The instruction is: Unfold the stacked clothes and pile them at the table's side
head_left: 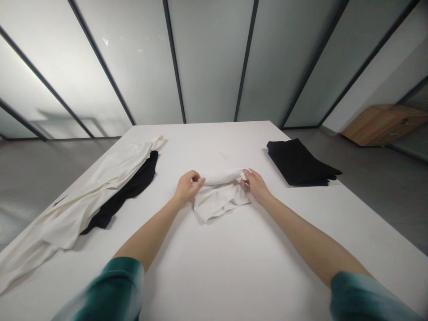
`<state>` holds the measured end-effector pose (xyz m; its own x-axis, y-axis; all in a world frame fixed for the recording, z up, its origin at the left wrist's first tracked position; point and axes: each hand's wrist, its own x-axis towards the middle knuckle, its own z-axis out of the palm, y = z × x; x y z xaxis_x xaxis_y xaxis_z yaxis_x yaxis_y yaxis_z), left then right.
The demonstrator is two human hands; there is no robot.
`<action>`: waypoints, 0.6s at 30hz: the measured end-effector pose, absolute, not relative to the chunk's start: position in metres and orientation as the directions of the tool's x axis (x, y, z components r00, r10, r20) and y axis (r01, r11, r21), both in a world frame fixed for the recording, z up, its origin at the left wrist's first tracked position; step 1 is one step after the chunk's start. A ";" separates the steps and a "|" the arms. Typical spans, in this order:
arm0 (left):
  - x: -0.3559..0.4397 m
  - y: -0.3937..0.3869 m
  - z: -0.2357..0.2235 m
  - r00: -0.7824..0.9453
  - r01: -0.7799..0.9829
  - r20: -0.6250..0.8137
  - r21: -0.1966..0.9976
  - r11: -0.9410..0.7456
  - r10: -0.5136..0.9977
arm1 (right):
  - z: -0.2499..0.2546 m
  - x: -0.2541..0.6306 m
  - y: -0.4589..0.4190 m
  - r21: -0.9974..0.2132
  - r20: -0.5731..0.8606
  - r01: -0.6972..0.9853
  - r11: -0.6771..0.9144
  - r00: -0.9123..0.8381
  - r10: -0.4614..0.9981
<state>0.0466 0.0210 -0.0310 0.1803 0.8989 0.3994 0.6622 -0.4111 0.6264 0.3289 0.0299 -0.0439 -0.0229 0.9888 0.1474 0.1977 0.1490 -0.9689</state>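
A white cloth garment point(219, 200) lies in the middle of the white table point(214, 267), its upper part rolled or folded into a long band. My left hand point(187, 187) grips the band's left end. My right hand point(254, 185) pinches its right end, with the fingers curled over the fabric. The lower part of the garment lies crumpled on the tabletop under the band. Both hands sit just above the table surface.
A long white garment point(100, 191) lies over a black garment point(133, 187) along the table's left side. A folded black stack point(297, 164) sits at the right. A wooden cabinet point(384, 125) stands beyond the table, right, before frosted glass panels.
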 end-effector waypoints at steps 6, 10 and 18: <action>0.085 -0.007 -0.028 0.632 0.692 0.274 0.222 -0.687 0.725 | -0.045 0.343 0.047 -0.980 0.125 -0.151 0.132 0.054 0.991; 0.066 0.015 -0.037 0.359 0.822 0.374 0.309 -0.479 0.855 | -0.052 0.357 0.053 -0.978 0.184 -0.077 0.194 0.122 0.975; 0.056 0.010 -0.028 0.341 0.707 0.454 0.453 -0.543 0.823 | -0.068 0.353 0.051 -0.889 0.258 0.421 0.181 0.133 0.957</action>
